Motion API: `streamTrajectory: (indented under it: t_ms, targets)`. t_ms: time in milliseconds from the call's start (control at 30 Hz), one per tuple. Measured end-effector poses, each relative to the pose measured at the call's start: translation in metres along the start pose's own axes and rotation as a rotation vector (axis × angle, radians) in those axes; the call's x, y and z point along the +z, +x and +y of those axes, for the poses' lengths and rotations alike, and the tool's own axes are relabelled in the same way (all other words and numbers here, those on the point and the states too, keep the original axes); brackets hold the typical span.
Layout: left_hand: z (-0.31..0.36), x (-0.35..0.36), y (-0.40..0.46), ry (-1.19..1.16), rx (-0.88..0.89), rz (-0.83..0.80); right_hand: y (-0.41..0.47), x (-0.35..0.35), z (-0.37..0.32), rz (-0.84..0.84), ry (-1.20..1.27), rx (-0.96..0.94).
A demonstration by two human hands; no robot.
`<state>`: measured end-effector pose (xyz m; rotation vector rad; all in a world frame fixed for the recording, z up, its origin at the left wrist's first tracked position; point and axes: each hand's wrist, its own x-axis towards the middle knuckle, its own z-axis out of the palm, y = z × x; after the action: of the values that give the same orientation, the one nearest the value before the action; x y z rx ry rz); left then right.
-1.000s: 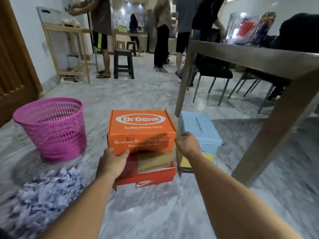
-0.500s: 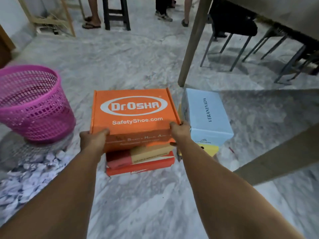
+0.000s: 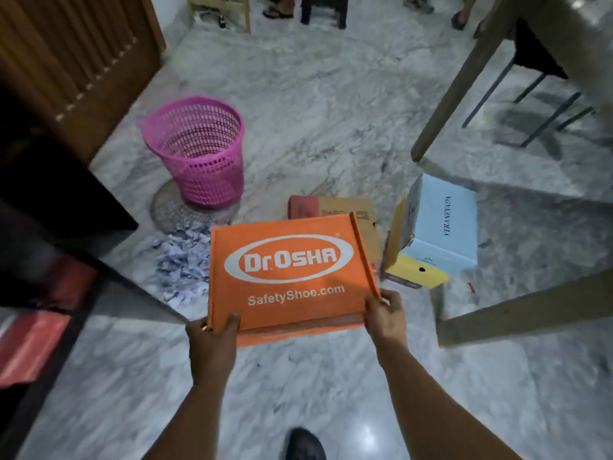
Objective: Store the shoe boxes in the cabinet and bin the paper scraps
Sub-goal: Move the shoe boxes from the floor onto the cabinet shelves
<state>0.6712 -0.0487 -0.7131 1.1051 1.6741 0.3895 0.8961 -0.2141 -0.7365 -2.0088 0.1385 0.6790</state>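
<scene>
Head view | left hand and right hand fingers curled round near corners of orange cardboard Dr.Osha shoe box, held clear of marble floor | long axis crosswise between hands | dark cabinet lies left, nearer left hand | judged: swing leftward.

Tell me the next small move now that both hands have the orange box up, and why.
Probably swing the orange box left toward the dark cabinet. The left hand and right hand grip its near corners, it is clear of the other boxes, and the cabinet stands just to the left.
</scene>
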Motion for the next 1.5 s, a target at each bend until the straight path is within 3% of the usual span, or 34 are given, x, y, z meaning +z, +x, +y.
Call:
streamTrajectory:
  t_ms: [233,433,667,933,1100,1267,1400,1500]
  targets:
    - [-0.085,-0.189,-0.135,-0.127,-0.198,0.115,-0.16,-0.006,0.064,-0.122,-0.105,0.034]
    - [-0.104,-0.333,-0.186,-0.256,-0.138,0.239,-0.358,0.025,-0.017,-0.301,-0.121,-0.065]
    - [-0.097,-0.464,-0.196,-0.416,-0.079,0.522,-0.467,0.115,-0.07,-0.467,-0.156,-0.268]
    - [-0.111,-0.51,-0.171,-0.781,-0.222,0.905,-0.51,0.254,-0.117,-0.658,-0.261,-0.518]
    - [-0.127,-0.523,-0.143,-0.822,-0.26,1.018,-0.526,0.308,-0.124,-0.835,-0.297,-0.526]
    - [-0.133,-0.541,-0.113,-0.806,-0.295,1.041,-0.546,0.347,-0.143,-0.968,-0.382,-0.442]
    - [-0.202,-0.536,-0.018,-0.947,-0.262,0.977,-0.53,0.4,-0.14,-0.975,-0.465,-0.415]
    - [-0.176,-0.553,-0.004,-1.011,-0.273,1.008,-0.524,0.44,-0.131,-1.06,-0.532,-0.434]
